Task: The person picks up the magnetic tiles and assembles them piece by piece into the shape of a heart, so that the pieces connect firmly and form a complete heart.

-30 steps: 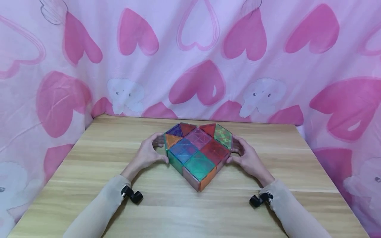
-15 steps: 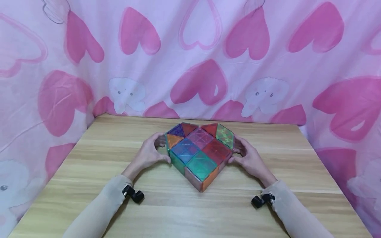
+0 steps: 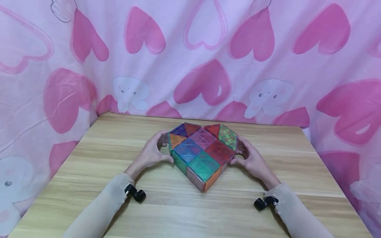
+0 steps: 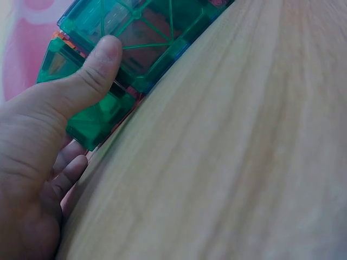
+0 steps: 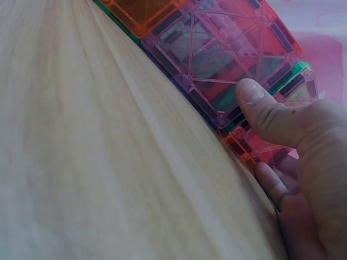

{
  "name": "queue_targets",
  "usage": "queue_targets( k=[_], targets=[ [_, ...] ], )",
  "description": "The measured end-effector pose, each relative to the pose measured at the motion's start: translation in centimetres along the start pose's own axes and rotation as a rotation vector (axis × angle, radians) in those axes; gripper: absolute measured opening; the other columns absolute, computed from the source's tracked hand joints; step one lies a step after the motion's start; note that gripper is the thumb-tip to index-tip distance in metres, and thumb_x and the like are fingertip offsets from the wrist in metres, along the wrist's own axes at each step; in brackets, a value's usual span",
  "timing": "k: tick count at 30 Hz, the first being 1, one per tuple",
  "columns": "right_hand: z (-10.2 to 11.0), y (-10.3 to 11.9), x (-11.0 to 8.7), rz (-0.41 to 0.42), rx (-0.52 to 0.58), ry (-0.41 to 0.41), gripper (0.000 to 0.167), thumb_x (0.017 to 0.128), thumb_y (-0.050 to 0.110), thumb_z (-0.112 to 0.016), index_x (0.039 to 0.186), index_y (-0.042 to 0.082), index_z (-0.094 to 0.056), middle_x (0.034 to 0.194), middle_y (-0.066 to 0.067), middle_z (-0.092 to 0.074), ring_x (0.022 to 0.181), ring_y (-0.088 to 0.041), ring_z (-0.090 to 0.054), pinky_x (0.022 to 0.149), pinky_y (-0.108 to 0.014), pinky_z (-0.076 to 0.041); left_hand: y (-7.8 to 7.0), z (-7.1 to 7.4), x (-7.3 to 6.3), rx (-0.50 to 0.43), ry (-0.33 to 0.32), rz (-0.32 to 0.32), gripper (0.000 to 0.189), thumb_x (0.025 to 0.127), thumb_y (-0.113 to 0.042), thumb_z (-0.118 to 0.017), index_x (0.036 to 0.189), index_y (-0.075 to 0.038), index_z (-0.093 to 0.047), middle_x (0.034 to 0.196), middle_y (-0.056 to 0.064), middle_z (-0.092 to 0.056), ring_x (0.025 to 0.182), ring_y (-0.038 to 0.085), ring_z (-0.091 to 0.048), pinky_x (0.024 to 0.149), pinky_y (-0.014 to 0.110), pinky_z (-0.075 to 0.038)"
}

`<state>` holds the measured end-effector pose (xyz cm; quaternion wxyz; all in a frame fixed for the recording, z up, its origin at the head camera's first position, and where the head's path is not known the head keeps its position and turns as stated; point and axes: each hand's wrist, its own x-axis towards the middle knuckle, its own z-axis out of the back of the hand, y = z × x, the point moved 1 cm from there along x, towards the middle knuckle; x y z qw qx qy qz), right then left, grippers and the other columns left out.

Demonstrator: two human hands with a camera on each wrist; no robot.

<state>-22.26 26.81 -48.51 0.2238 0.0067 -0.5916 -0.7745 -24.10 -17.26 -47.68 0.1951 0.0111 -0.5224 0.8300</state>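
A heart-shaped box of see-through magnetic tiles lies on the wooden table, its point toward the person. Blue, pink, red and green squares make up its top, with coloured triangles at the two lobes. My left hand grips the left side; in the left wrist view its thumb presses a green side tile while the fingers bend round the back. On the opposite side my right hand holds the box likewise, its thumb against a pink side tile in the right wrist view. Some fingertips are hidden behind the box.
The wooden table reaches back to a pink curtain printed with hearts and elephants, which also hangs at both sides. Small black camera mounts sit on the sleeves at both wrists.
The whole head view has shifted slightly, so hands, box and curtain all appear a little farther right. Both hands keep their hold, and the box stays in place on the table.
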Motion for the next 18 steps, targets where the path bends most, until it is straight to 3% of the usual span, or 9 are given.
queue_targets(
  k=[10, 18],
  targets=[
    [0.04, -0.79, -0.30, 0.014, -0.020, 0.040, 0.101, 0.090, -0.015, -0.083, 0.174, 0.006, -0.030, 0.159, -0.028, -0.054, 0.135, -0.008, -0.062, 0.110, -0.018, -0.052, 0.37, -0.33, -0.27, -0.018, -0.006, 0.016, 0.118, 0.058, -0.017, -0.112, 0.160, -0.013, -0.054, 0.136, 0.008, -0.073, 0.126, 0.027, -0.068, 0.109, 0.041, -0.059],
    [-0.13, -0.51, -0.09, 0.011, -0.029, 0.052, 0.097, 0.095, -0.014, -0.077, 0.176, 0.008, -0.029, 0.160, -0.027, -0.054, 0.132, -0.004, -0.063, 0.110, -0.018, -0.052, 0.44, -0.18, -0.44, -0.021, -0.015, 0.022, 0.118, 0.056, -0.016, -0.112, 0.159, -0.012, -0.055, 0.136, 0.009, -0.073, 0.125, 0.027, -0.069, 0.109, 0.043, -0.059]
  ],
)
